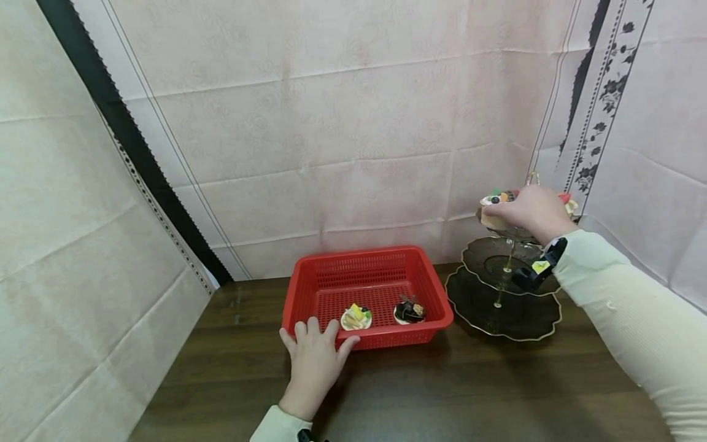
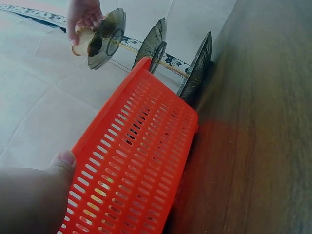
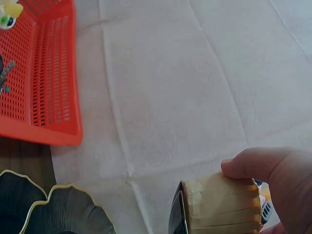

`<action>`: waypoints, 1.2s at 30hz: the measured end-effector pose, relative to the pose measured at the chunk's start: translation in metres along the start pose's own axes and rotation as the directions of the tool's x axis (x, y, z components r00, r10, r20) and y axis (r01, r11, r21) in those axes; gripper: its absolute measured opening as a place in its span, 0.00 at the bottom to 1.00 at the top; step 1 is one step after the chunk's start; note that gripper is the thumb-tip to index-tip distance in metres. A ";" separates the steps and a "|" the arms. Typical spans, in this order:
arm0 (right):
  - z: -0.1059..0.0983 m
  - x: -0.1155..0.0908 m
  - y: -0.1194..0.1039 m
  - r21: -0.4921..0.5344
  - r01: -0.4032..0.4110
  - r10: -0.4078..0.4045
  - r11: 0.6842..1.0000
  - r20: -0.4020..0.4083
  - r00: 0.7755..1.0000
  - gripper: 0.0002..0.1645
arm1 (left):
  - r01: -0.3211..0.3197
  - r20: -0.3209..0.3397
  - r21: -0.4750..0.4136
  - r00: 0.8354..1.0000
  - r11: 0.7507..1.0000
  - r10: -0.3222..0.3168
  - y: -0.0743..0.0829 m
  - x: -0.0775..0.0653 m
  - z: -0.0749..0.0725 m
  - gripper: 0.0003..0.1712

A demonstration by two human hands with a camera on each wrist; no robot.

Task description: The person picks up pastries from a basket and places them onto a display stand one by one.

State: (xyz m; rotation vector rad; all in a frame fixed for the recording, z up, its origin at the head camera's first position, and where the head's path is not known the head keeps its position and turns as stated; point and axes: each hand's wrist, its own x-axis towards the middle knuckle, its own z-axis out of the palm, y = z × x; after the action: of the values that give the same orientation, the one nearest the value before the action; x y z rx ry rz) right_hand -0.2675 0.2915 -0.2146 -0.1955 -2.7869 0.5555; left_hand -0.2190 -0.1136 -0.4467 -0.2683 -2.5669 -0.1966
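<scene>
At the top tier of a three-tier dark glass stand, my right hand holds a small fruit tart between thumb and fingers. The tart's tan, pleated side shows in the right wrist view, close over a dark plate edge; its topping is mostly hidden there. A red-topped pastry shows behind that hand. My left hand rests with spread fingers over the near rim of a red plastic basket, its thumb on the rim. Inside lie a fruit-topped pastry and a chocolate-topped one.
The basket and stand are side by side on a dark wooden table. Pale patterned cloth hangs behind and at both sides. The stand's middle tier and wide bottom tier have wavy gold edges, the bottom one close to the basket.
</scene>
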 end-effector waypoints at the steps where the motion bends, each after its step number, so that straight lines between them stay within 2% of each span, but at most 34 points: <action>1: 0.001 0.001 0.001 0.003 -0.010 0.010 1.000 0.006 1.000 0.41 | -0.001 0.000 0.000 1.000 1.000 0.001 0.000 0.000 0.000 0.33; 6: 0.003 0.003 0.005 0.014 -0.050 0.049 0.999 0.039 0.998 0.41 | 0.000 -0.003 -0.004 1.000 1.000 0.000 0.000 0.000 0.001 0.32; 21: 0.005 0.001 0.007 -0.105 0.005 -0.002 0.994 0.029 1.000 0.39 | -0.008 -0.023 0.007 1.000 1.000 0.008 -0.001 -0.001 0.004 0.32; 31: 0.005 0.000 0.003 -0.224 0.047 -0.043 0.973 0.023 0.999 0.43 | -0.003 -0.013 0.017 1.000 1.000 0.003 0.000 -0.001 0.003 0.32; 36: 0.004 -0.002 0.000 -0.272 0.067 -0.068 0.960 0.007 0.998 0.50 | -0.005 -0.016 0.017 1.000 1.000 0.006 -0.001 -0.001 0.003 0.31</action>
State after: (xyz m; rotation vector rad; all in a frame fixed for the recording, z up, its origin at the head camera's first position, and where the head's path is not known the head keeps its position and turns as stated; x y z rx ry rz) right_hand -0.2667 0.2899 -0.2185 -0.1568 -2.8463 0.1527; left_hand -0.2199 -0.1137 -0.4498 -0.2663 -2.5507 -0.1739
